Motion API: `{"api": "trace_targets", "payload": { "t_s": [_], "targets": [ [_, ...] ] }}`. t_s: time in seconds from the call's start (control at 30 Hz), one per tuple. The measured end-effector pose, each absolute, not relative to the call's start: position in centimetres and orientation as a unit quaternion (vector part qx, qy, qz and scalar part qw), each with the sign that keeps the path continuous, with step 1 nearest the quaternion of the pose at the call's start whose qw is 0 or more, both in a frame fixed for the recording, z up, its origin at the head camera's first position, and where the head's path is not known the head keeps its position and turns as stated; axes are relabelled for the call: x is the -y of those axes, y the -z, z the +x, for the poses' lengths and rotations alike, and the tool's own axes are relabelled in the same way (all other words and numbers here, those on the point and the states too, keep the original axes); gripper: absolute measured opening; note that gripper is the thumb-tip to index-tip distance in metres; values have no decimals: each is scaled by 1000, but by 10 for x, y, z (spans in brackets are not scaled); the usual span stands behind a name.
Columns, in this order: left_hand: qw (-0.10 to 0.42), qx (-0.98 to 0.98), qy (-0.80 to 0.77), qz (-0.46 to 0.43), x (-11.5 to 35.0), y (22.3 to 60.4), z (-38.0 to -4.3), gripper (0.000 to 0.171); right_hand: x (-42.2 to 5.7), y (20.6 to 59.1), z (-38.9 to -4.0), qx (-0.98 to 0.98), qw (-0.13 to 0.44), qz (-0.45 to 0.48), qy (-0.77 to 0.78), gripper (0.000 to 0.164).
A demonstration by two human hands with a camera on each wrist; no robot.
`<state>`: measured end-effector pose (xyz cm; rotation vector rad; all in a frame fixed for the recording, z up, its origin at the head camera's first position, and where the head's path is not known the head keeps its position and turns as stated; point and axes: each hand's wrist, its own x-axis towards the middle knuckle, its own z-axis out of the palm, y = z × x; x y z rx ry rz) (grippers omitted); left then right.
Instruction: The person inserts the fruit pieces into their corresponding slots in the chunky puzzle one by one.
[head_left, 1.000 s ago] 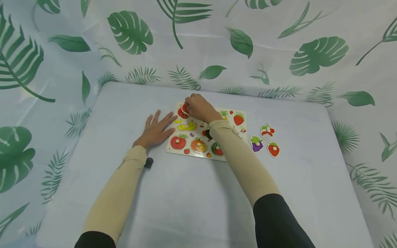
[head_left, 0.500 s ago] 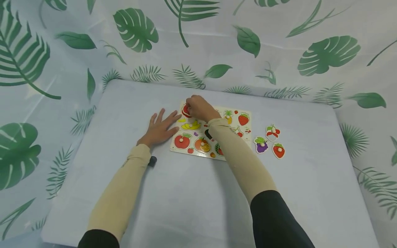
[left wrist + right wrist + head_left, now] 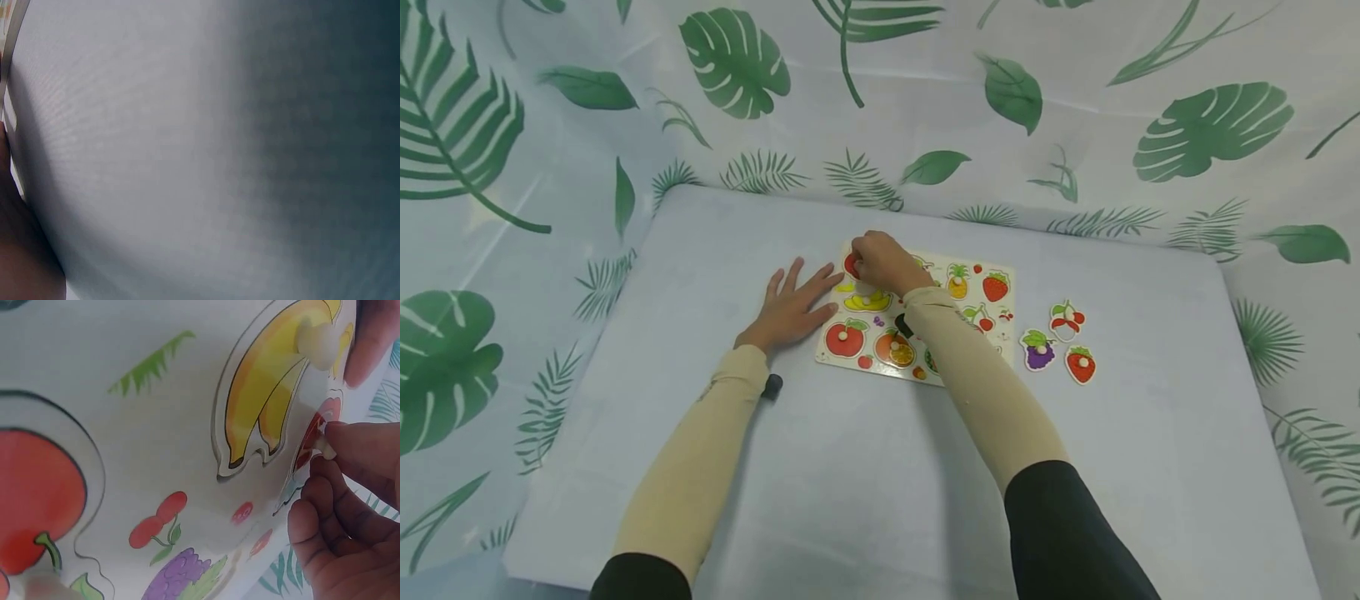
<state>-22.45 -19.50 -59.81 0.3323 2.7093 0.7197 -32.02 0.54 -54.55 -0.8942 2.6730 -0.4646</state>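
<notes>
At the far left corner of a fruit knob puzzle board (image 3: 824,357), my right hand (image 3: 883,260) pinches the pale knob of a red, round fruit puzzle piece (image 3: 306,449) between thumb and fingertips. That piece lies against the board, partly hidden by the fingers. My left hand (image 3: 786,312) rests with spread fingers on the table, its fingertips and thumb at the board's left edge. Nearest the pinching fingers is a banana piece (image 3: 265,394) with its knob, seated in the board. The left wrist view catches only a bit of the hand and tabletop.
Right of the board lie a grape piece (image 3: 1038,352), a strawberry piece (image 3: 1081,365) and a cherry piece (image 3: 1067,320). On the board's near row sit an apple piece (image 3: 846,339) and an orange piece (image 3: 895,349). A leaf-print cloth (image 3: 925,100) rises behind the white table (image 3: 842,483).
The red piece sat askew over its printed picture a second ago and now covers it more squarely. My right hand keeps its pinch. The head view has shifted slightly; the left hand stays put.
</notes>
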Motion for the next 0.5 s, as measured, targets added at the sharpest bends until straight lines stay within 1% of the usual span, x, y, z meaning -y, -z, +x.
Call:
{"api": "trace_targets", "payload": {
  "t_s": [0.5],
  "targets": [
    [167,-948,-249,111,194,596,-225,65,-2,546,-317,-932,146,-292,159,15]
  ]
}}
